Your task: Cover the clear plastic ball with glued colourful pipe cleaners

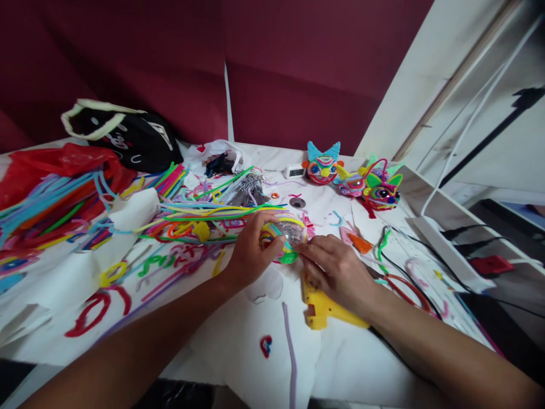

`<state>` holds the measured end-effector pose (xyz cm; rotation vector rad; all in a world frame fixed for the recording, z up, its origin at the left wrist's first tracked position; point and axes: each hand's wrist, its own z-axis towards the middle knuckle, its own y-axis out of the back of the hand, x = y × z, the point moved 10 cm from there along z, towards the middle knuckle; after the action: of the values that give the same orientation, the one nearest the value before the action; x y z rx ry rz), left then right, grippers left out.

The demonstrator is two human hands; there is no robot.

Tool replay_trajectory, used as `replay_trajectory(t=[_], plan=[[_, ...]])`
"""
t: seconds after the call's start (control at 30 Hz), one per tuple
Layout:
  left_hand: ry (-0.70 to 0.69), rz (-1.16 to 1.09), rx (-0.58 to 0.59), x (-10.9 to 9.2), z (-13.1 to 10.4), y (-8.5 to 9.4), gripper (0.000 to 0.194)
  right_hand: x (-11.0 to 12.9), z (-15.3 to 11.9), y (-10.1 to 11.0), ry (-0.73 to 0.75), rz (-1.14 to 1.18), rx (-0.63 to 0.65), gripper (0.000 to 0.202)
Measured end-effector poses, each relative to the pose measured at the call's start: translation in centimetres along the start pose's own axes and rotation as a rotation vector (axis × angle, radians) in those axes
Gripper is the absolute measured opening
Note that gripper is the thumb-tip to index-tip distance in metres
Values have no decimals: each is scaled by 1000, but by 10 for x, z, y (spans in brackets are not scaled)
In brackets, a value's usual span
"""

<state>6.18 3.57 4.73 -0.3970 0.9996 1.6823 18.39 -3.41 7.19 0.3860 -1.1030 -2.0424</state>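
A clear plastic ball [293, 232] trimmed with green, yellow and multicoloured pipe cleaners is between my two hands, just above the table. My left hand [254, 249] grips its left side, with the thumb across the front. At the lower right edge, the fingers of my right hand [334, 264] are pinched together against the ball; any small piece between them is hidden. Below my right hand lies a yellow glue gun [317, 307], partly covered by the hand. A lilac pipe cleaner [290, 352] and a small red and blue piece [266, 346] rest on the paper nearer me.
Bundles of pipe cleaners [72, 199] spread over the left side beside a black bag [147, 139]. Several finished animal heads [323, 167] stand at the back right. A red-handled tool [411, 291] and a power strip [451, 253] with cords are on the right.
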Motion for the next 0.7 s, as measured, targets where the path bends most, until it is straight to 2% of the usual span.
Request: replay_trajectory(t=[0.13,0.47,0.7], plan=[[17,5,6,1,0,0,23,-2,-4,1,4,20,-1,25],[51,33,13,4,-1,-1,25,2,-2,-5,76,-126,38,28],[-29,73,36,-4,-2,-1,17,8,0,-4,116,-197,48,30]])
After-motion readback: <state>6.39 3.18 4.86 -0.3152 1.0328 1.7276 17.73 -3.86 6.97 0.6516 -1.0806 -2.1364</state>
